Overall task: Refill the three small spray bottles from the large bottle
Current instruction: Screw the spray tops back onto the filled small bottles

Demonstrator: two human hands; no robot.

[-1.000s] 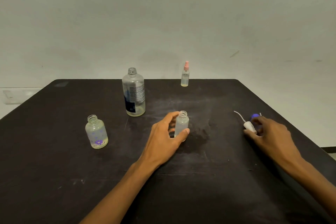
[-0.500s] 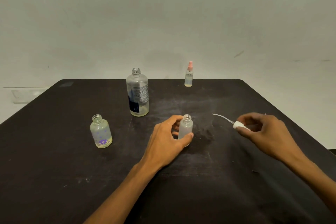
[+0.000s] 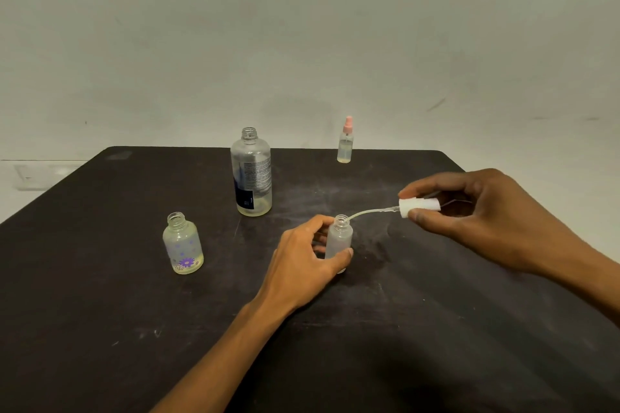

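left hand (image 3: pixel 303 258) grips the upright open bottle (image 3: pixel 339 240); right hand (image 3: pixel 476 211) pinches the sprayer (image 3: pixel 419 207), its tube (image 3: pixel 369 212) lying sideways, tip by the bottle's mouth.

Large bottle (image 3: pixel 251 174) label print — too small.
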